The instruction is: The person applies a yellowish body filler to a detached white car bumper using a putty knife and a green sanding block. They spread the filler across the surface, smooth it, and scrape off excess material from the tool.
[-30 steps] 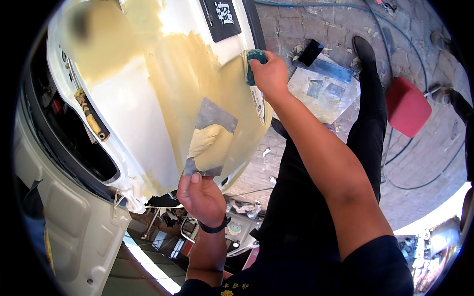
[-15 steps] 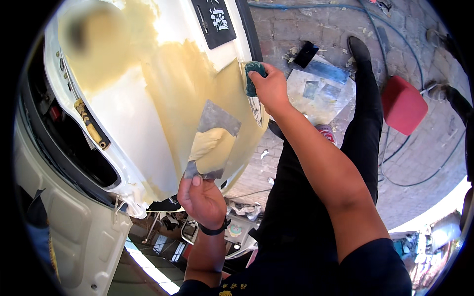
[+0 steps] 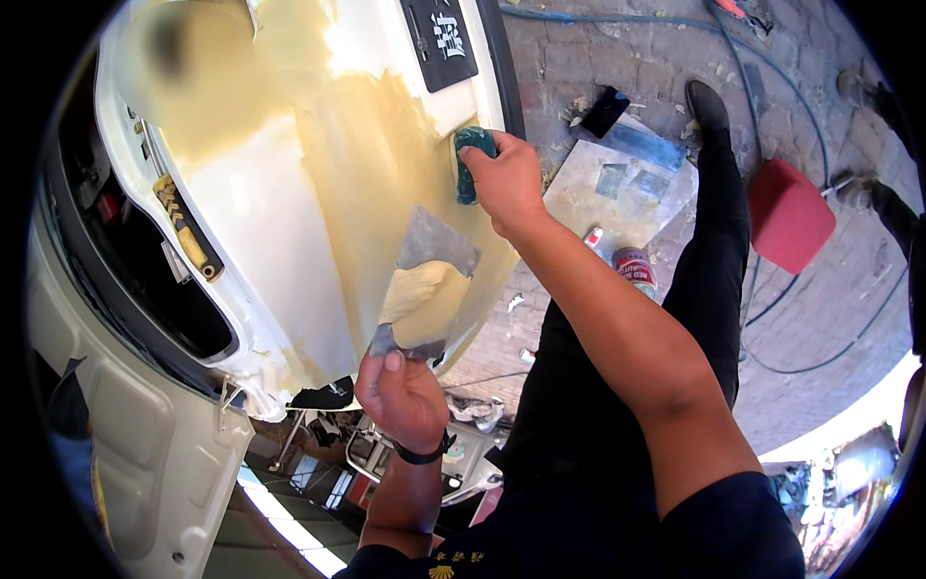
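Observation:
My left hand [image 3: 403, 400] pinches the lower corner of a grey rectangular sheet [image 3: 442, 236], which carries a mound of yellowish body filler [image 3: 424, 294]. The sheet is held up in front of a white vehicle panel [image 3: 251, 222] broadly smeared with the same filler. In my right hand [image 3: 509, 179] is a dark green flexible spreader [image 3: 470, 164], thumb on its face. It lies against the panel's right edge, below a black plate with white characters [image 3: 439, 43]. The spreader's working edge is partly hidden.
On the brick floor lie a pale board [image 3: 617, 193], a black phone [image 3: 606, 111], a small white tube [image 3: 593, 236] and a tin [image 3: 634, 270]. Further right stand a red stool [image 3: 791, 217] and a blue hose [image 3: 617, 21]. A yellow-black handled tool [image 3: 188, 232] rests in the panel's left edge.
My right hand with the spreader has moved left along the panel edge. The tube and tin beside my right forearm now show more fully. My left hand and sheet have shifted slightly right and down.

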### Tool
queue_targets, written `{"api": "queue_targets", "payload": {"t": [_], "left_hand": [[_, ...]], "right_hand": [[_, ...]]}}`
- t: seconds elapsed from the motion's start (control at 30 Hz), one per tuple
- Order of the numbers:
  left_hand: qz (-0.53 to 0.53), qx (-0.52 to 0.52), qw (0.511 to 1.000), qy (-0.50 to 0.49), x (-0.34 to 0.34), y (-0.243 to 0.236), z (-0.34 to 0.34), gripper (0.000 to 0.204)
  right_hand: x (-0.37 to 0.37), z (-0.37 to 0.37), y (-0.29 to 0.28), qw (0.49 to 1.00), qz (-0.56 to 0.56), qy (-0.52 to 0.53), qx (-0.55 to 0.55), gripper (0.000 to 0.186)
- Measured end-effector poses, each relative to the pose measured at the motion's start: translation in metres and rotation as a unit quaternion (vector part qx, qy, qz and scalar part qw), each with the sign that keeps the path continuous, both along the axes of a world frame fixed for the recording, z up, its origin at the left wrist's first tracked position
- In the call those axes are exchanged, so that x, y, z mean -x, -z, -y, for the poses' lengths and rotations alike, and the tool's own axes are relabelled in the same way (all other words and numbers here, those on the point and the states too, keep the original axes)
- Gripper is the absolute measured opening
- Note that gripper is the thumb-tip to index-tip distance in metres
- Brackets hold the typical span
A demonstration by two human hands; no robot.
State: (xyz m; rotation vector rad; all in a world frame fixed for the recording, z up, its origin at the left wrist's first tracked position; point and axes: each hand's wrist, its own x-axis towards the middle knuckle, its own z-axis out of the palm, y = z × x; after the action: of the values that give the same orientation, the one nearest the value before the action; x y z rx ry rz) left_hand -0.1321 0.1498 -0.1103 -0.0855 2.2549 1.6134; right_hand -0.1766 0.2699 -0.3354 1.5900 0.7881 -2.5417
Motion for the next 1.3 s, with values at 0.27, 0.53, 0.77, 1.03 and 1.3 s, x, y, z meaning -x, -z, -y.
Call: {"api": "queue_targets", "payload": {"t": [0.27, 0.53, 0.77, 1.03, 1.3], "left_hand": [[-0.004, -0.009, 1.0, -0.006, -0.003, -0.013, -0.012, 0.046], [-0.014, -0.004, 1.0, -0.015, -0.009, -0.022, -0.008, 0.046], [-0.031, 0.015, 0.999, -0.039, -0.013, -0.025, 0.001, 0.043], [-0.021, 0.01, 0.998, -0.056, -0.025, -0.018, 0.008, 0.041], [-0.02, 0.0, 0.998, -0.051, -0.028, -0.017, 0.013, 0.044]], "right_hand": [[0.003, -0.012, -0.022, 0.991, -0.024, 0.058, 0.12, 0.02], [-0.004, -0.016, -0.044, 0.983, -0.051, 0.096, 0.147, 0.015], [-0.044, 0.001, 0.023, 0.998, -0.005, 0.061, 0.006, 0.022], [-0.01, 0.0, 0.055, 0.967, 0.056, -0.054, -0.241, 0.026], [0.005, 0.015, 0.017, 0.97, 0.032, -0.06, -0.234, 0.024]]}}
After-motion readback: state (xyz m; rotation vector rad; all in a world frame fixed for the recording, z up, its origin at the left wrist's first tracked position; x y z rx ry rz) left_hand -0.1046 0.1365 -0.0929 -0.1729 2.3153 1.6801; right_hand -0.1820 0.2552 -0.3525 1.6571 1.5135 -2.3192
